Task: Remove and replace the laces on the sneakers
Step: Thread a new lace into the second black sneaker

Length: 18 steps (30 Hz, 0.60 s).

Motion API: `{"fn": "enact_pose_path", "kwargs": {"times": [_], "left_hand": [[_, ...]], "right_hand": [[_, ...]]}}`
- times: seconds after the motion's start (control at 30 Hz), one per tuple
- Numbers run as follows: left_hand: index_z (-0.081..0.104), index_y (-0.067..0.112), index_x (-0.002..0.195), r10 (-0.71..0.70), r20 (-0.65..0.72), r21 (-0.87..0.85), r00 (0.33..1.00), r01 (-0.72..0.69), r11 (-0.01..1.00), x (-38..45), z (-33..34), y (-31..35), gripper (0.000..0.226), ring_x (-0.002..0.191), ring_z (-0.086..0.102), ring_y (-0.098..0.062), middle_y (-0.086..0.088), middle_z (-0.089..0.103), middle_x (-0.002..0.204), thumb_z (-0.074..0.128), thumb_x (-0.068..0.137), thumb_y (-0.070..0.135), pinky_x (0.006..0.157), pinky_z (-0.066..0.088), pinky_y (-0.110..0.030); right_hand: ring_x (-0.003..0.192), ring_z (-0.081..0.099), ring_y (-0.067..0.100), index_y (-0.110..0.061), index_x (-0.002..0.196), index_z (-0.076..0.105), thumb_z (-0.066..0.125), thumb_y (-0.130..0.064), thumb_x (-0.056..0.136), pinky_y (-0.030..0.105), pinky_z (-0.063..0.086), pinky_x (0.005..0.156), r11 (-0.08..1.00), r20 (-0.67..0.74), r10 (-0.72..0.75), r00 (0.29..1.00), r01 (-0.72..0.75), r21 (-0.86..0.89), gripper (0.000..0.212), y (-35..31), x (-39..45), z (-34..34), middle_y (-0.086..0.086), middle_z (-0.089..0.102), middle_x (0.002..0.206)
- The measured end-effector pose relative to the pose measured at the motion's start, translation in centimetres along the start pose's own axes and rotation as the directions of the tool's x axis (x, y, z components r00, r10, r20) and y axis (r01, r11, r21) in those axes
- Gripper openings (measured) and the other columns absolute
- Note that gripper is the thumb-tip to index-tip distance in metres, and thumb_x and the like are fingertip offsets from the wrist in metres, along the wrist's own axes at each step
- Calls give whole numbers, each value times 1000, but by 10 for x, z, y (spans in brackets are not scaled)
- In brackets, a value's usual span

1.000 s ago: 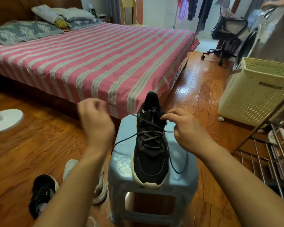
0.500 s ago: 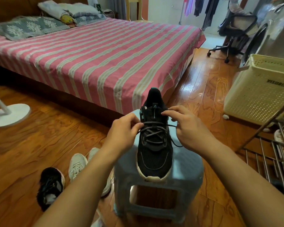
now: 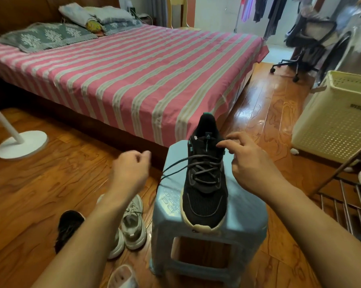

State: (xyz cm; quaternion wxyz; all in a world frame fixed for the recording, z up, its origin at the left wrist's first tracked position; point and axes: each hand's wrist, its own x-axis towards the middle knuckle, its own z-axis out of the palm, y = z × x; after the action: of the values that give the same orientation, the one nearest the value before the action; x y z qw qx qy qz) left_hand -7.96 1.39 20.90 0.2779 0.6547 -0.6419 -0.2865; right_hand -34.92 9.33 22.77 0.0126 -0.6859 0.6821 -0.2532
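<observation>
The stool [image 3: 246, 206] top is mostly taken by the black sneaker [image 3: 205, 183], leaving bare strips on either side. Its lace [image 3: 175, 166] trails across the left strip. Left of the stool, pale sneakers [image 3: 131, 223] crowd the floor [image 3: 40, 194]; the bed [image 3: 134, 69] stands close behind, a rack [image 3: 352, 196] to the right.

one head-worn wide-angle view looks forward and down; stool [image 3: 246, 213] near, bed [image 3: 134, 80] beyond

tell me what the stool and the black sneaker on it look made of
Stool: likely moulded plastic, pale blue; semi-gloss sheen, embossed marks on top. Black sneaker: seemingly knit mesh upper, matte; cream sole looks like foam or rubber, which one unclear.
</observation>
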Motion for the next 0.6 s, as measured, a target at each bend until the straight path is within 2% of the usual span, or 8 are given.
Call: {"fn": "enact_pose_path", "kwargs": {"times": [0.03, 0.1, 0.17, 0.27, 0.33, 0.43, 0.53, 0.6], "left_hand": [[70, 7, 87, -81, 205, -166, 975, 117, 979, -8, 8, 10, 51, 58, 56, -20, -2, 64, 65, 47, 105, 48, 53, 41, -29], [69, 1, 99, -184, 543, -269, 819, 377, 886, -23, 26, 23, 58, 45, 47, -16, -2, 57, 58, 45, 105, 53, 46, 37, -23], [63, 0, 101, -196, 629, -426, 752, 545, 722, -25, 44, 31, 47, 39, 39, -10, 0, 47, 56, 51, 105, 45, 39, 30, -19], [57, 9, 87, -210, 648, -699, 733, 681, 220, -18, 54, 45, 21, 37, 34, -4, 4, 38, 54, 54, 105, 18, 33, 26, -16], [56, 10, 81, -313, 613, -759, 726, 651, 25, -14, 49, 44, 20, 49, 41, -8, 1, 42, 60, 54, 101, 12, 42, 36, -18], [50, 11, 79, -438, 547, -826, 713, 545, -144, -5, 22, 25, 26, 69, 51, -16, -4, 50, 73, 42, 104, 14, 67, 46, -32], [48, 9, 89, -499, 470, -878, 728, 330, -347, 5, -26, -10, 27, 74, 55, -15, -6, 54, 82, 29, 109, 13, 69, 54, -34], [45, 10, 96, -574, 383, -915, 724, 210, -345, 10, -50, -35, 21, 67, 52, -11, -6, 49, 86, 28, 108, 8, 62, 58, -26]], "right_hand": [[112, 58, 20, -26, 131, 61, 55, 1, 88, 33, 48, 77, 1000, 8, -4, 1000, 5, -14, 51, -3, 0, -1, -3, 44, 141], [117, 55, 18, -23, 128, 64, 61, -2, 88, 32, 47, 79, 999, 31, -31, 999, 32, -17, 45, -8, 0, -1, 0, 39, 147], [113, 58, 20, -24, 119, 67, 64, -9, 86, 38, 53, 81, 997, 56, -77, 995, 78, -11, 36, -12, -1, 1, 0, 38, 149], [99, 62, 27, -24, 102, 62, 57, -22, 83, 44, 56, 72, 993, 50, -104, 993, 106, -56, 20, -13, -1, 3, -3, 41, 144], [93, 63, 29, -18, 97, 59, 61, -15, 85, 42, 54, 68, 990, 18, -95, 995, 96, -105, 13, -13, -2, 2, -1, 46, 138], [88, 63, 30, -12, 94, 61, 66, -5, 86, 34, 48, 67, 989, -31, -67, 997, 62, -132, 12, -8, -3, -5, 0, 51, 129], [93, 64, 32, -10, 91, 62, 64, 0, 85, 34, 48, 71, 993, -52, -41, 998, 35, -116, 12, 2, -4, -9, 2, 55, 128], [96, 64, 31, -11, 89, 63, 65, 1, 82, 36, 52, 73, 995, -53, -30, 998, 25, -102, 14, 6, -4, -11, 2, 57, 126]]}}
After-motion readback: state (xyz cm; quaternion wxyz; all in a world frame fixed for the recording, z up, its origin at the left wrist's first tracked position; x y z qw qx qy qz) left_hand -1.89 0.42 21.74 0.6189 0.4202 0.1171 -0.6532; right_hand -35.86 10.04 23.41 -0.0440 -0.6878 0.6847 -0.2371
